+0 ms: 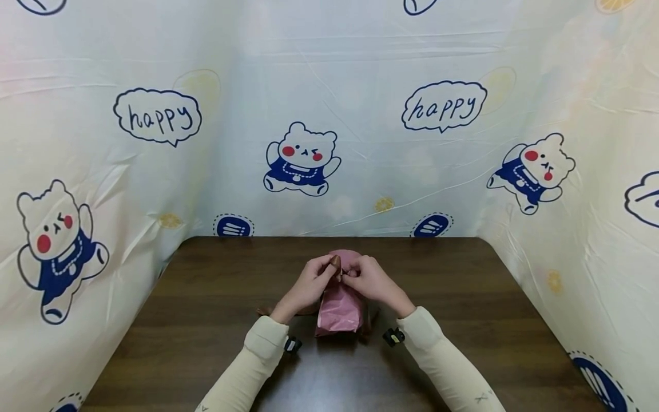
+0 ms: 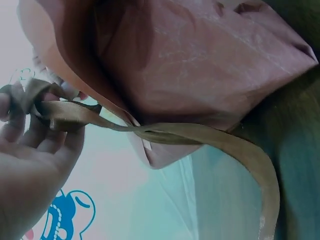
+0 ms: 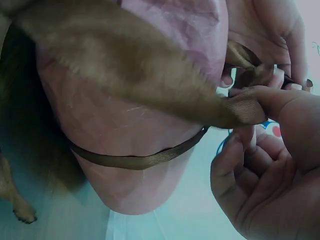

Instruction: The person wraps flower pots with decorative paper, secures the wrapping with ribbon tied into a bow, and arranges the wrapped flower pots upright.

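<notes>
A pink paper wrapper [image 1: 341, 312] lies on the table between both hands, narrow and creased, with a rounded far end. A brown ribbon [image 3: 135, 161] runs round it. In the left wrist view the left hand [image 1: 307, 284] holds a bunched loop of this ribbon [image 2: 67, 114] at its fingertips, beside the wrapper's edge. From the other side, the right hand [image 1: 377, 280] pinches a wide stretch of ribbon [image 3: 240, 107] between thumb and finger. The fingertips of both hands nearly meet above the wrapper. What the wrapper contains is hidden.
Loose ribbon ends lie on the dark wooden table [image 1: 216, 343], one near the left wrist [image 1: 264, 312]. A printed cloth [image 1: 360, 189] hangs behind the table and along both sides. Each wrist carries a small black camera [image 1: 292, 345].
</notes>
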`<state>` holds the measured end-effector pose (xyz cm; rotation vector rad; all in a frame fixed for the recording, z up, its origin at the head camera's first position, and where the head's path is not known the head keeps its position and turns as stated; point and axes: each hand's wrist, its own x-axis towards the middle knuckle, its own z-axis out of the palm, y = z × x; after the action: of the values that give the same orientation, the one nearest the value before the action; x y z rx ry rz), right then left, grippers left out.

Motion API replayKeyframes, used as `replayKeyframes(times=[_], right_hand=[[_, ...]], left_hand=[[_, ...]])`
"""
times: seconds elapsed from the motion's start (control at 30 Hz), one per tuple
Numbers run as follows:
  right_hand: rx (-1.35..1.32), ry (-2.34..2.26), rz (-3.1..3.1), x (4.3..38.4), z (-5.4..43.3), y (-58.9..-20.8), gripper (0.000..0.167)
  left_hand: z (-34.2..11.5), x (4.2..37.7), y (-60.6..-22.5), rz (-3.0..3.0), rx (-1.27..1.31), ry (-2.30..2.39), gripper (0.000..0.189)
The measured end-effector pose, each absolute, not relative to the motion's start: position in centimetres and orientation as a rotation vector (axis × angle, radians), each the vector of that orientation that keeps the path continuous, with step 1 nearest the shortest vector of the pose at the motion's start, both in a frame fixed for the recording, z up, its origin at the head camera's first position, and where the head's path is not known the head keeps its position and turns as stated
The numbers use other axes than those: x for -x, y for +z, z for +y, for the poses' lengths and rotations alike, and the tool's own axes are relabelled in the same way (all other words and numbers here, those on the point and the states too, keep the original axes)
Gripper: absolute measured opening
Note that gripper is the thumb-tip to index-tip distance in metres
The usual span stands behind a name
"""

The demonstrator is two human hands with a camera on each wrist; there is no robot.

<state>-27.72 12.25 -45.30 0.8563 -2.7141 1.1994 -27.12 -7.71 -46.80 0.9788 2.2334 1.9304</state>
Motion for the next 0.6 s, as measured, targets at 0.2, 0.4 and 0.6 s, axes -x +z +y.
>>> replayKeyframes(times=[0.2,0.4,0.6], right_hand=[[-0.745,1.118,-2.727,27.6,12.0,-45.3,0.03],[-0.774,1.073,-2.676,27.7,11.9,-45.8,0.026],[-0.836,1.088,-2.635,27.7,11.9,-46.1,0.026]], left_hand=[[-7.9,27.1,-47.0,2.382,-0.93,1.934,0.035],[-8.1,27.2,-47.5,2.424,-0.876,1.924,0.029],[-7.9,27.4,-48.0,2.429,-0.879,1.928,0.029]])
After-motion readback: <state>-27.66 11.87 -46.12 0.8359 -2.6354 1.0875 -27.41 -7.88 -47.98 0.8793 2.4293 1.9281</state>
